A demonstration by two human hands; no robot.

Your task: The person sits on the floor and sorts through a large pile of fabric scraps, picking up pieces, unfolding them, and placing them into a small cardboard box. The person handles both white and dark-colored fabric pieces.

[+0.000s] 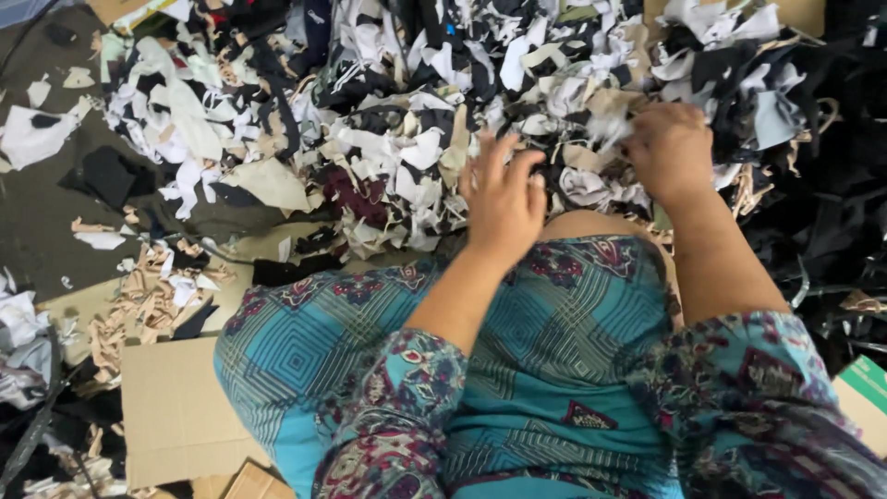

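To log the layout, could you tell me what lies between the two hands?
In the head view, pale and grey fabric scraps fill the gap between left hand and right hand.

From my remote feed: a flattened brown cardboard sheet (176, 407) lies lower left, my landmark. Just above it, a scatter of small beige fabric trimmings (148, 291) covers the dark olive ground cloth (42, 212). Farther up and left of the cardboard rests a lone white fabric offcut (32, 137), with a black scrap (106, 176) beside it. Far right of the cardboard, I see a green-and-white carton corner (867, 388) poking in among black strips (832, 249).
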